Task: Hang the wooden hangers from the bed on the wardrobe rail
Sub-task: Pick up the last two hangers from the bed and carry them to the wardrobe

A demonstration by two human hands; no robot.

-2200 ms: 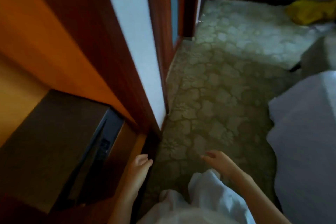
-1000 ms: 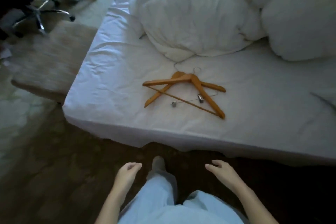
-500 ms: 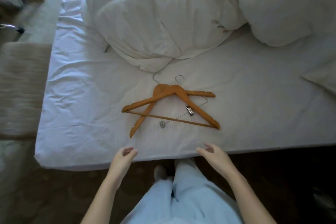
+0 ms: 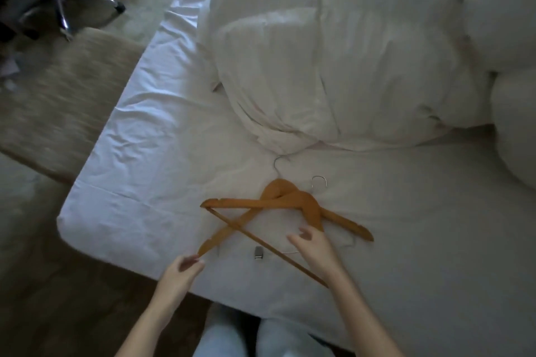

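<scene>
Two crossed wooden hangers [image 4: 290, 200] lie on the bed sheet [image 4: 145, 182] near its front edge. The left hand [image 4: 181, 269] is beside one hanger tip, fingers loosely curled, grasping nothing. The right hand [image 4: 314, 246] is over the hangers, fingers released

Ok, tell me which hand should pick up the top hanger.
Right, probably. The right hand is at the sloping arm of the top hanger, near its middle. The left hand is only at the tip of the lower hanger, which lies crossed beneath.

two crossed hangers [image 4: 285, 203] on bed [image 4: 150, 182], duvet [image 4: 319, 66] behind
</scene>
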